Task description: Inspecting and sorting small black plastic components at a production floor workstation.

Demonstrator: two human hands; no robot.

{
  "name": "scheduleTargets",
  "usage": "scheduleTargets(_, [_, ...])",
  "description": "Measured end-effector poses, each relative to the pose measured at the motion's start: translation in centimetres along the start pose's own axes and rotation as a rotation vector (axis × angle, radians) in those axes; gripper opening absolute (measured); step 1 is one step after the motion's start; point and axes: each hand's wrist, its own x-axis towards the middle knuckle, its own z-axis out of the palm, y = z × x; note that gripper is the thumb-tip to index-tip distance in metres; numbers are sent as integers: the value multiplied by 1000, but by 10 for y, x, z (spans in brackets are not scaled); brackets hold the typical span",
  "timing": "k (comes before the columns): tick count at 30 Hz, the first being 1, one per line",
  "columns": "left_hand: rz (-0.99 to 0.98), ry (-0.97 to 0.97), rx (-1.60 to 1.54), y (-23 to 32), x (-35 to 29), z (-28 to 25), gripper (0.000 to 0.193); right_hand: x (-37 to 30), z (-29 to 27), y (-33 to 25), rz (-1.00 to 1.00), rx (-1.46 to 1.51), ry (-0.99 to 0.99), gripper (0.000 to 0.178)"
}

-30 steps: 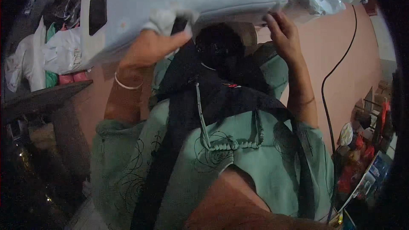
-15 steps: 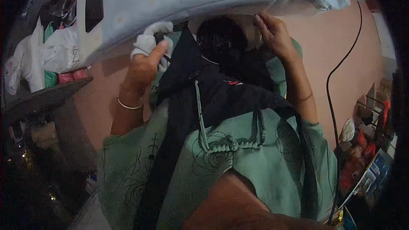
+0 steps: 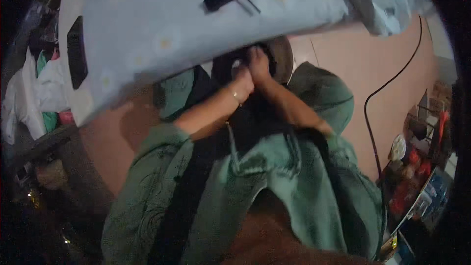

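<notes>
White cloth (image 3: 237, 63), a small blurred patch at the left hand (image 3: 243, 79), near the flowered pale cover's (image 3: 196, 24) edge, right hand (image 3: 260, 64) together with the left, finger grip impossible to tell, black cord (image 3: 368, 118) across pinkish floor (image 3: 343, 64).

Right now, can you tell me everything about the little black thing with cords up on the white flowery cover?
The black thing is a small, longish block that looks like plastic. Thin dark cords stick out near its right end. It lies slanted, touching the white flowery cover. Neither the left hand nor the right hand touches it. Small details are too blurry to tell.
</notes>
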Motion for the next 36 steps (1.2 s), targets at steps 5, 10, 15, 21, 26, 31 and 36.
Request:
scheduleTargets(5, [-206, 184, -45, 10, -33, 48, 46, -16, -15, -17, -116, 198, 3, 27])
scheduleTargets(10, [-252, 216, 281, 17, -58, 42, 38, -20, -5, -13, -89, 491, 99, 31])
scheduleTargets(15, [433, -721, 1697, 47, -92, -31, 44, -57, -25, -62, -434, 251, -174, 20])
scheduleTargets(21, [13, -501, 1116, 49, -102, 14, 44, -71, -30, -74, -700, 166, -117, 12])
scheduleTargets(26, [3, -538, 985, 58, -113, 21, 39, -78, -28, -83, -888, 101, -173, 11])
scheduleTargets(31, [-21, -592, 843, 66, -117, 24, 35, -81, -24, -86, -1115, -33, -192, 12])
scheduleTargets(36, [-33, -645, 695, 76, -121, 34, 32, -85, -23, -84, -1300, 12, -199, 13])
